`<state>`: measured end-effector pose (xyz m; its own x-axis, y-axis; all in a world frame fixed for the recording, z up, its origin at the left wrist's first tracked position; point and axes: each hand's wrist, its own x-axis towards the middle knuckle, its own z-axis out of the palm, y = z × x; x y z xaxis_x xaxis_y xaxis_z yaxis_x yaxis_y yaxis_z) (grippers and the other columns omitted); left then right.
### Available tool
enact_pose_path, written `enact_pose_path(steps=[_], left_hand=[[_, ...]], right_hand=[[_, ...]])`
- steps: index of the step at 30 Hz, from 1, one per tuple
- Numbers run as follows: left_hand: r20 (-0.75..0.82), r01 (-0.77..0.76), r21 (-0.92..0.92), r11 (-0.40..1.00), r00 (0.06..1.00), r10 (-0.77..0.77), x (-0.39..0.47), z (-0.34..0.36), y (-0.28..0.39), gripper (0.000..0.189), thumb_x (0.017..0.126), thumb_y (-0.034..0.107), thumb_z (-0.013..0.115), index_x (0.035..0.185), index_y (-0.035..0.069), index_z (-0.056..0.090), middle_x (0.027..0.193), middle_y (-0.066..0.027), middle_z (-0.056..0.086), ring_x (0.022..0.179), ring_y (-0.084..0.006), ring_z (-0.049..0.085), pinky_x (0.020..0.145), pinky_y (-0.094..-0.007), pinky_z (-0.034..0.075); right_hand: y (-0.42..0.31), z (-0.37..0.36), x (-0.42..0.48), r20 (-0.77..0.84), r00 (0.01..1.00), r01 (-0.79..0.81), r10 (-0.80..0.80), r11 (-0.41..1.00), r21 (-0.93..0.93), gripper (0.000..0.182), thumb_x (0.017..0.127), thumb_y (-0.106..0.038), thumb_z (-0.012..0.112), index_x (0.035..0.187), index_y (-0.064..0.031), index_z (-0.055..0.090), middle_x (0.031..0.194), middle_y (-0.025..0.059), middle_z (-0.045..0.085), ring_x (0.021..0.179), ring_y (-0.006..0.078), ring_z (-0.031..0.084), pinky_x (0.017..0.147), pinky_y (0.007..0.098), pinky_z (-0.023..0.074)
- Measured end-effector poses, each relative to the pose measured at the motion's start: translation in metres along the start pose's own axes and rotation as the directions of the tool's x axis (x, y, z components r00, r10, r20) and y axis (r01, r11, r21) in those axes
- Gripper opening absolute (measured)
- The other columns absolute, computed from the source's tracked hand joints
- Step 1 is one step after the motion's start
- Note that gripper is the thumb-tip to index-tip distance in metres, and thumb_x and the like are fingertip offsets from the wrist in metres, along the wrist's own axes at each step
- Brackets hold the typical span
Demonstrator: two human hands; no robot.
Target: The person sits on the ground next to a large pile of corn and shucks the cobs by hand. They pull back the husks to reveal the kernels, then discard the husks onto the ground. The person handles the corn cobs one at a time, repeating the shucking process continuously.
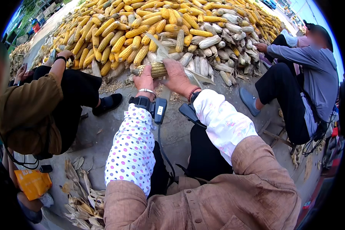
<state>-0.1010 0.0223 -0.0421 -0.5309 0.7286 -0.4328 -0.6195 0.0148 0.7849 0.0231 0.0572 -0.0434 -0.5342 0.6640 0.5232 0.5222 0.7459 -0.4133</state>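
Note:
Between my two hands lies an ear of corn (156, 70), its yellow kernels bare on the left and pale husk leaves (162, 51) spreading from its right end. My left hand (144, 80) grips the kernel end. Around the husked end is my right hand (176, 76), with a loose husk strip hanging past it on the right. Both wrists carry strapped black devices, and a cable runs down from the left one. Just beyond my hands rises a heap of corn ears (149, 26), many bare and yellow.
Ears still in dry husk (210, 41) lie at the heap's near right. A person in brown (31, 100) sits close on my left, another in grey (310, 66) on my right. Loose husks (83, 198) and an orange bag (33, 184) are at lower left. Kernels (115, 86) litter the concrete.

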Motion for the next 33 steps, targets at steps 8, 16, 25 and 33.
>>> enact_pose_path(steps=[8, 16, 25, 33], left_hand=[[0.185, -0.138, 0.152, 0.979, 0.977, 0.109, -0.011, 0.015, 0.002, 0.063, 0.075, 0.029, 0.069, 0.117, 0.0, 0.031, 0.106, -0.0168, 0.052, 0.082, -0.0293, 0.062, 0.067, -0.044, 0.055], [0.219, -0.067, 0.068, 0.995, 0.974, 0.05, 0.001, 0.009, 0.002, 0.058, 0.076, 0.037, 0.067, 0.115, 0.004, 0.04, 0.101, -0.0111, 0.055, 0.08, -0.0254, 0.06, 0.064, -0.0386, 0.053], [0.377, 0.153, -0.326, 0.933, 0.926, -0.02, 0.022, 0.01, -0.012, 0.048, 0.08, 0.028, 0.065, 0.12, 0.015, 0.042, 0.106, -0.0057, 0.054, 0.091, -0.0224, 0.055, 0.073, -0.0431, 0.05], [0.339, 0.047, -0.223, 0.974, 0.94, 0.032, 0.012, 0.011, -0.009, 0.054, 0.078, 0.022, 0.067, 0.122, 0.009, 0.037, 0.108, -0.0093, 0.052, 0.094, -0.0247, 0.056, 0.075, -0.0424, 0.052]], right_hand=[[0.056, -0.013, -0.003, 0.166, 0.947, -0.24, 0.274, 0.95, -0.199, 0.041, 0.066, -0.014, 0.063, 0.106, -0.0111, 0.053, 0.097, 0.011, 0.058, 0.099, 0.0296, 0.051, 0.087, 0.0437, 0.0322], [0.057, -0.015, -0.008, 0.127, 0.927, -0.334, 0.354, 0.93, -0.154, 0.017, 0.066, -0.016, 0.06, 0.081, -0.0078, 0.062, 0.088, 0.0127, 0.061, 0.091, 0.0309, 0.056, 0.078, 0.0432, 0.0379], [0.004, -0.004, 0.005, 0.019, 0.957, -0.286, 0.289, 0.953, -0.104, 0.017, 0.062, -0.01, 0.059, 0.079, -0.0056, 0.058, 0.087, 0.0149, 0.059, 0.092, 0.0341, 0.053, 0.08, 0.0437, 0.0382], [0.022, 0.003, 0.006, 0.01, 0.972, -0.216, 0.233, 0.885, 0.412, 0.057, 0.051, -0.013, 0.072, 0.104, -0.0007, 0.055, 0.095, 0.0166, 0.061, 0.091, 0.027, 0.058, 0.083, 0.0336, 0.0431]])
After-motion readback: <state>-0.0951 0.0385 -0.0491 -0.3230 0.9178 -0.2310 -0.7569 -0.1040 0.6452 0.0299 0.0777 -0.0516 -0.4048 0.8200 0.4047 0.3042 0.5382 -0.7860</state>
